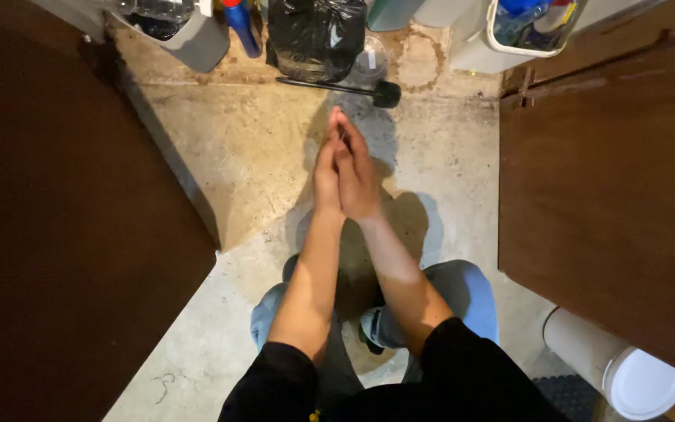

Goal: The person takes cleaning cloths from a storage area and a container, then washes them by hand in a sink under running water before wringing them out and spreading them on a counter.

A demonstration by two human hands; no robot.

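Above stained concrete floor (pixel 220 156), left hand (pixel 326 173) and right hand (pixel 355 176) pressed palm to palm, fingers straight, grip flat, holding nothing. Nearest: black brush (pixel 345 88) lying ahead, beside black bag (pixel 314 35). Cabinet doors (pixel 611 195) swung wide, giving room.

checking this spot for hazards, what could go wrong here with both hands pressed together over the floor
The black-handled tool lies across the floor just beyond the left hand and right hand; it could be kicked or tripped on. The open brown doors crowd both sides, so an elbow may bump them. The black bag and bins could tip.
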